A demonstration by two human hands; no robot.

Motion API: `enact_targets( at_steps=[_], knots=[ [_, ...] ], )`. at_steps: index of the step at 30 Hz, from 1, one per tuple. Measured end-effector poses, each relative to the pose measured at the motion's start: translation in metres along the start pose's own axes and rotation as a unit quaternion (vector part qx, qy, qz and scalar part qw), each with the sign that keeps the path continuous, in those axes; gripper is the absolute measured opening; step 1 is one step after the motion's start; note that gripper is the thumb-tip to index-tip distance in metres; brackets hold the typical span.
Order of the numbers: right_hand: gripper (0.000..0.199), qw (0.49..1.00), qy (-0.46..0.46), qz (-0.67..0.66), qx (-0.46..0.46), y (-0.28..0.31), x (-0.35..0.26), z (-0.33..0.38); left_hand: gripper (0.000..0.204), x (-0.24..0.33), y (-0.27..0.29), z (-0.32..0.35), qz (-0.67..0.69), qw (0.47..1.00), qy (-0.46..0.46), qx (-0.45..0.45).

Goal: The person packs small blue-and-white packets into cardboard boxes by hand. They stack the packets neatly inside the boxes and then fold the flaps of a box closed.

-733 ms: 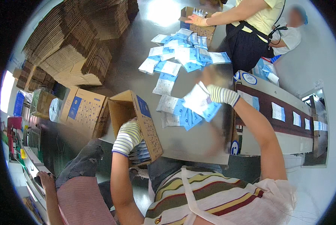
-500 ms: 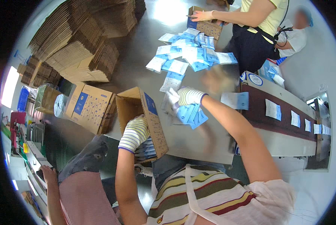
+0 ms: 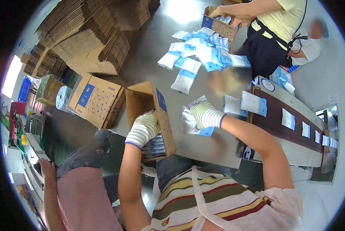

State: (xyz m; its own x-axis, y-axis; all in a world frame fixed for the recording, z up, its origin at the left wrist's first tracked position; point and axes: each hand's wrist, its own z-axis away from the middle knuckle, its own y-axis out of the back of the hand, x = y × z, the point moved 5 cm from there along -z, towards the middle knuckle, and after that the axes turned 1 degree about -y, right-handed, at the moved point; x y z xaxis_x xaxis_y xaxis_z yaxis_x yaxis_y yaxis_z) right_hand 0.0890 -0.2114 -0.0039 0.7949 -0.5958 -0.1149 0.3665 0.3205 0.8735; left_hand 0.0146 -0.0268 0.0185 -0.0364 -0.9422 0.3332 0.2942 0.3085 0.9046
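Note:
My left hand, in a striped knit glove, reaches into an open cardboard box that is tilted toward me. Its fingers are hidden by the box wall and the glove's back. Blue-and-white packets stand in a row inside the box, below that hand. My right hand, gloved alike, is closed on a few flat packets at the tabletop, with a blue end showing under the palm. Farther off lies a loose heap of the same packets.
A conveyor belt at the right carries spaced packets, two lying near its table end. A co-worker's hands are at another box. A closed carton and stacked flat cardboard are at left. Another person stands lower left.
My right hand has brought its fanned packets down flatter against the table. Another packet has reached the belt's table end. The co-worker's hands have moved into their box. The whole view has shifted slightly.

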Motion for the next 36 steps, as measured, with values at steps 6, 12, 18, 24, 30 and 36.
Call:
enact_targets(
  at_steps=[6,12,18,24,30,36],
  knots=[
    [0.027,0.968,0.040,0.130,0.210,-0.047,-0.060,0.051,0.039,0.003,0.003,0.006,-0.006,1.000,-0.017,0.012],
    [0.070,0.969,0.020,-0.157,0.188,0.054,0.014,0.022,0.031,0.018,0.003,0.001,-0.087,0.996,-0.005,-0.012],
    [0.078,0.863,0.112,-0.170,0.461,0.131,-0.050,-0.035,0.028,0.037,0.005,-0.004,-0.065,0.998,0.009,-0.006],
    [0.079,0.953,0.026,-0.139,0.268,0.122,-0.086,-0.061,0.027,0.037,0.002,0.000,-0.092,0.994,-0.064,0.010],
    [0.092,0.969,0.059,-0.094,0.221,0.119,-0.073,-0.050,0.026,0.039,-0.006,-0.001,-0.116,0.985,-0.103,0.077],
    [0.086,0.817,0.242,-0.334,0.404,0.149,-0.083,0.026,0.022,0.041,0.008,0.017,-0.097,0.990,-0.083,0.061]
  ],
)
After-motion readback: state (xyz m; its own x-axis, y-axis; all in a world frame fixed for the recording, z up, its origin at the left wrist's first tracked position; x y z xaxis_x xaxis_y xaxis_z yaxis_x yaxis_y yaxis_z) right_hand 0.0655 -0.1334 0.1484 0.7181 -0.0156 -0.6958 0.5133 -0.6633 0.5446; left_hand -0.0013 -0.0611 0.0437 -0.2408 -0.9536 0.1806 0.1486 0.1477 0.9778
